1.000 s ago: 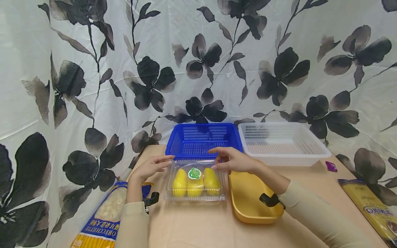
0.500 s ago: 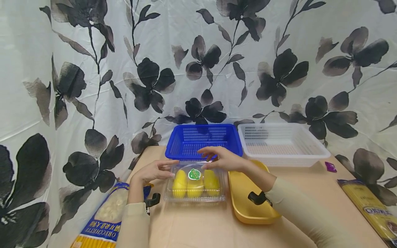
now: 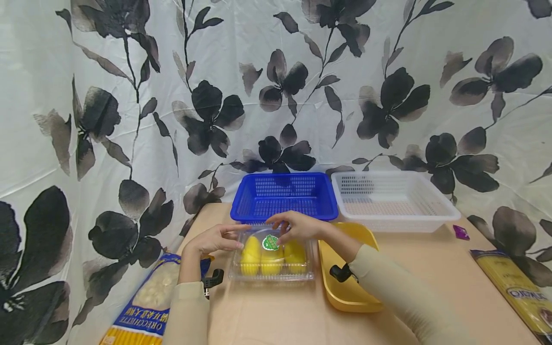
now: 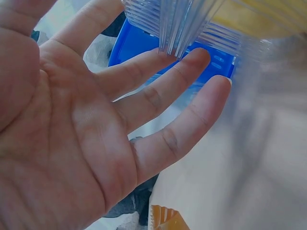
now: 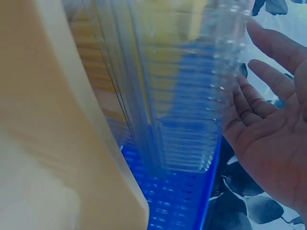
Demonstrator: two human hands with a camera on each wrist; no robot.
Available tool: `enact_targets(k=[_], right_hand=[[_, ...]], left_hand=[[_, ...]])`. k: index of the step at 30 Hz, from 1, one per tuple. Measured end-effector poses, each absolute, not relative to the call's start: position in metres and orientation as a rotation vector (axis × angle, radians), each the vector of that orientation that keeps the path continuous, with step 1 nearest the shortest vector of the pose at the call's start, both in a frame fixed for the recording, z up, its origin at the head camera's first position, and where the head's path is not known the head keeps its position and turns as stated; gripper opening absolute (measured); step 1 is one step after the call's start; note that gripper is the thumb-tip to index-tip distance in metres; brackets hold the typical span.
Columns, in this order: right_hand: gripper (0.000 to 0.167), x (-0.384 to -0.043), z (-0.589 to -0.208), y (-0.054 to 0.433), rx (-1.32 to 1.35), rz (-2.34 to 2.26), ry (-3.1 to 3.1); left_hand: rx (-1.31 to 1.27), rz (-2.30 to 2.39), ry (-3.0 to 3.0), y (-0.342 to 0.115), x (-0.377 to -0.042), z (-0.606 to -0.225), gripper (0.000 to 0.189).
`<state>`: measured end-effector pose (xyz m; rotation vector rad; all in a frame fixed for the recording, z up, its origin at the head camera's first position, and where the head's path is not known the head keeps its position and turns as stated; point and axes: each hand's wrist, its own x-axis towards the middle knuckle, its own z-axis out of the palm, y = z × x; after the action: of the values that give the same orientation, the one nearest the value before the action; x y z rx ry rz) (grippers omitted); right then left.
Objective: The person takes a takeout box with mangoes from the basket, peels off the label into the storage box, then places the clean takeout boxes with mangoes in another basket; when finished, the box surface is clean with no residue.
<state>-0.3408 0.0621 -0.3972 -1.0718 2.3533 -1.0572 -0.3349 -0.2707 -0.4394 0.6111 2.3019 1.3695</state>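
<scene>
A clear ribbed plastic box [image 3: 271,277] stands on the table, its lid down. Through it show three yellow, mango-like fruits [image 3: 250,256] and a round green-and-white sticker [image 3: 270,243]. My left hand [image 3: 212,239] is at the box's left back side, fingertips right at the edge. The left wrist view has its fingers [image 4: 148,96] extended beside the ribbed wall. Over the lid, close to the sticker, is my right hand [image 3: 300,226], fingers loosely bent. In the right wrist view its fingertips [image 5: 256,33] reach along the lid's surface with nothing gripped.
Behind the box stand a blue basket [image 3: 237,201] and a white basket [image 3: 396,223]. A yellow tray [image 3: 353,304] lies under my right forearm. An orecchiette pasta bag [image 3: 144,311] is at left. A yellow packet [image 3: 513,287] and small purple packet [image 3: 461,232] lie at right.
My right hand has moved left across the lid, from the box's right back corner to beside the sticker. My left hand has shifted slightly right onto the box's edge.
</scene>
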Motion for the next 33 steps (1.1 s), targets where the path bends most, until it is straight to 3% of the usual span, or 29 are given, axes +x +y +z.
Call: enact_targets(k=[13, 33], right_hand=[[0.05, -0.343, -0.414, 0.055, -1.071, -1.028, 2.418], [0.017, -0.342, -0.421, 0.053, -1.047, -1.029, 2.464]], left_hand=[[0.561, 1.337, 2.308, -0.27, -0.334, -0.438, 0.068], [0.522, 1.359, 2.289, -0.266, -0.333, -0.441, 0.066]])
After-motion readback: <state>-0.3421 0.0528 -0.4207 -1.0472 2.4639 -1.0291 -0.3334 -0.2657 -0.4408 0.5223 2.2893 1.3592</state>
